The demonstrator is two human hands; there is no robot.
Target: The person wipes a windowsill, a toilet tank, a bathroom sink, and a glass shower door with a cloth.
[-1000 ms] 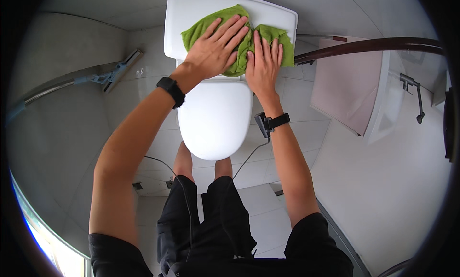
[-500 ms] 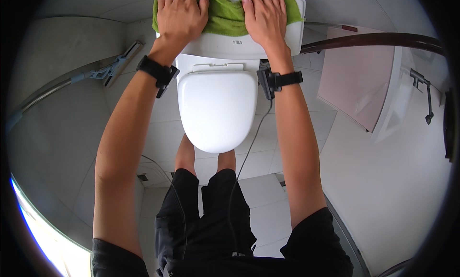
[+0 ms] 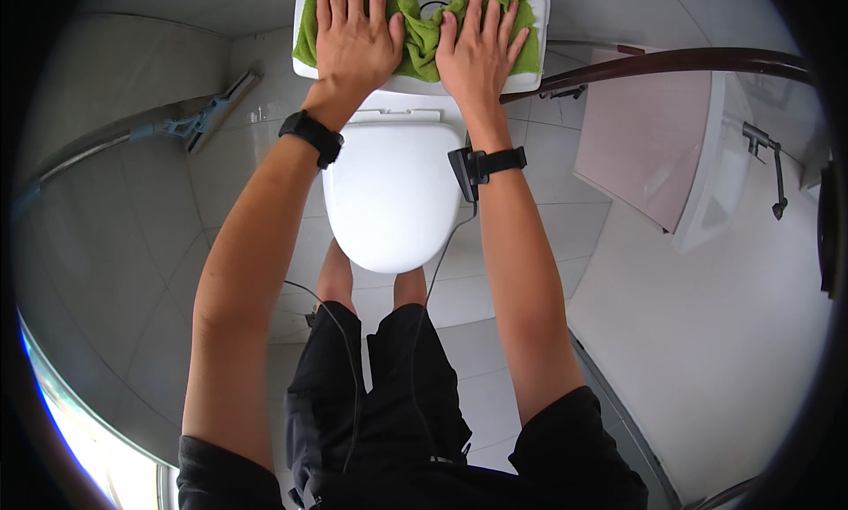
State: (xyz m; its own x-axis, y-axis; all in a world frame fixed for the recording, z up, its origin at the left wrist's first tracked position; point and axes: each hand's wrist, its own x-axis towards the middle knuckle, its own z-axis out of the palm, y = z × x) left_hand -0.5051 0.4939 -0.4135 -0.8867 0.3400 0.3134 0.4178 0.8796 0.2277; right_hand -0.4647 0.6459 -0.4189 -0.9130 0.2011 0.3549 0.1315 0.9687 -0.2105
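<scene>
A green cloth [image 3: 424, 51] lies bunched across the top of the white toilet tank [image 3: 542, 22]. My left hand [image 3: 357, 44] rests flat on the cloth's left half, fingers stretched out and palm down. On its right half my right hand [image 3: 478, 58] presses down the same way, fingers spread. Between the hands the cloth is gathered into folds, and a round flush button [image 3: 434, 7] shows just behind them. Below the tank, the white toilet lid [image 3: 393, 192] is down. Each wrist wears a black strap with a device.
A dark curved rail [image 3: 698, 61] runs rightward from beside the tank, near a pink panel [image 3: 649, 139]. A wall fixture [image 3: 767, 148] sits at far right. On the left leans a squeegee with a blue head [image 3: 205, 120]. Thin cables hang by my legs.
Both hands have drawn nearer to each other and toward me on the tank top, pulling the cloth along. More of the flush button shows. The whole view has shifted slightly.
</scene>
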